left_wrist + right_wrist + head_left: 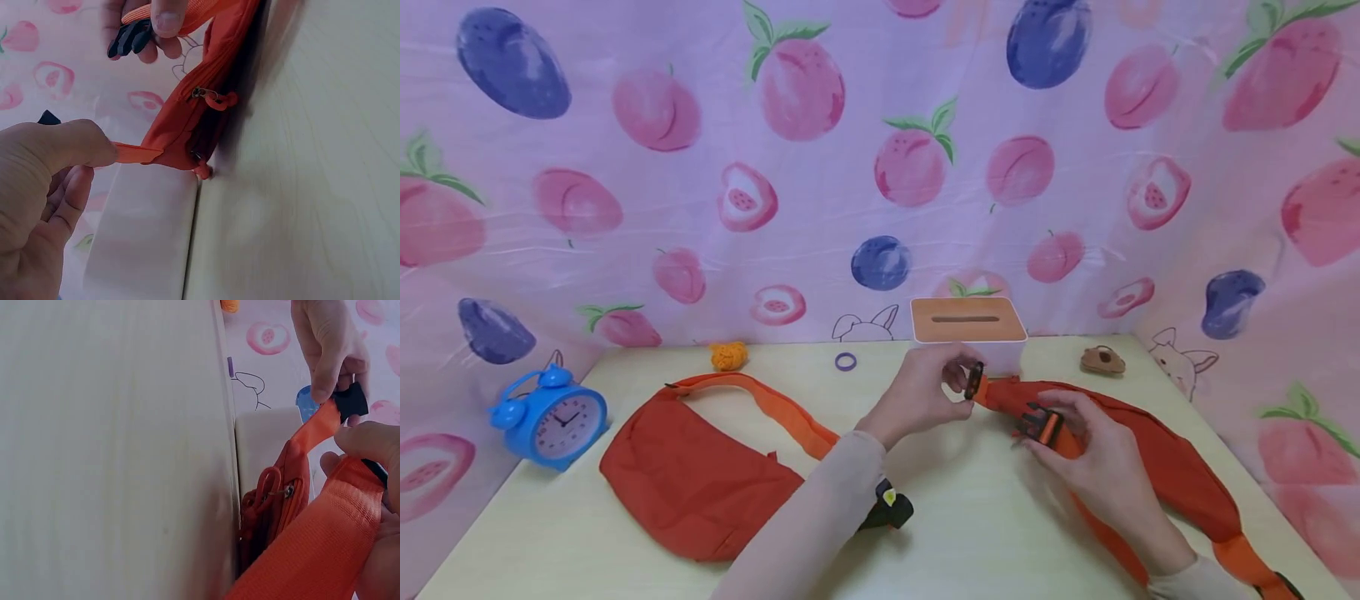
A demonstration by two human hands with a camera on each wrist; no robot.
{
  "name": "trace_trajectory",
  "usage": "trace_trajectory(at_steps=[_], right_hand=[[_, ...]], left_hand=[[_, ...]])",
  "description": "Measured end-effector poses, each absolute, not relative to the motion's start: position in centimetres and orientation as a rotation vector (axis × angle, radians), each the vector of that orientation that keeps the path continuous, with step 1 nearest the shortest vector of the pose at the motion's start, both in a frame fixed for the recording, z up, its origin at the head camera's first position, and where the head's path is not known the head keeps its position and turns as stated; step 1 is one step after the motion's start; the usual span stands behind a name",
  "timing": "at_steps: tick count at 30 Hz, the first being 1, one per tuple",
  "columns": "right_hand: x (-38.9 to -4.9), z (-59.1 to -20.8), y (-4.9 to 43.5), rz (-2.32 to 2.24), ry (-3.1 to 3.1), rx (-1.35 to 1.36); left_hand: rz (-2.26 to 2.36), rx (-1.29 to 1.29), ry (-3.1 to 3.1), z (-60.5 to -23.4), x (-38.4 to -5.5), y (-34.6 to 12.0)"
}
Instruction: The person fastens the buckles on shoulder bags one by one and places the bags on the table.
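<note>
While both hands are raised above the pale wooden table [955, 533], each pinches one part of the same bag's fastening. The left hand [928, 383], thumb and fingers closed together, holds the broad black plastic buckle piece [974, 382]; the right hand [1105, 458], likewise closed to a pinch, holds the black plastic pronged buckle piece [1041, 425]. The pieces are apart; the prongs point toward the left-hand side.

The elongated red fabric bag [1187, 467] has its narrow end just right of the left hand. Its long axis runs behind the right hand, then rightward and toward the wearer. The flat orange webbing strap [312, 537] extends from the right hand toward the wearer.

Count: two red bags in total. The second, a crescent-shaped red fabric bag [692, 467], lies left of the left forearm. Beyond the left hand: one white tissue box with a tan top [968, 330]. Farther left: one purple ring [837, 362], one small orange object [728, 357], one blue twin-bell clock [561, 425]. Beyond the right hand: one small brown object [1102, 361].
</note>
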State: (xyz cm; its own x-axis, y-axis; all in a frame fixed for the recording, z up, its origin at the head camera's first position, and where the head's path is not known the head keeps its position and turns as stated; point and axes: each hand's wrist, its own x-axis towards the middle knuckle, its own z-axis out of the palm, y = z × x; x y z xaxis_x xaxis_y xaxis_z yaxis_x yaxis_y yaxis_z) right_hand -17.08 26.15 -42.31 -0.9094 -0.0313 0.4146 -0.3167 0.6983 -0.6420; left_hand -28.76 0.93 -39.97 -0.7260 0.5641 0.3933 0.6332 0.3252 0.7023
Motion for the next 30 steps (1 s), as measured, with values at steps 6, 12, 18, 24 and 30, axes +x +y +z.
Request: trace_trajectory(at_steps=[6,12,18,24,30], right_hand=[[-16.9,-42.3,26.1,1.079,-2.53,0.245],[-16.9,-42.6,26.1,0.965,-2.46,0.293],[-17.0,-42.7,26.1,0.986,-2.411,0.348],[-16.9,-42.6,26.0,1.03,-2.391,0.41],[-16.8,-42.7,25.9,1.07,-2.383,0.451]], left_hand=[[-1.471,-1.134,-2.424,-39.9,-27.4,-0.5],[-1.413,-1.197,-2.397,-40.7,-26.4,-1.7],[-1.469,-1.23,-2.352,-41.8,-26.0,-1.9],[-1.478,-1.217,-2.383,-42.2,-25.8,-1.6],[-1.498,-1.194,-2.369,-42.6,-25.4,-1.3]])
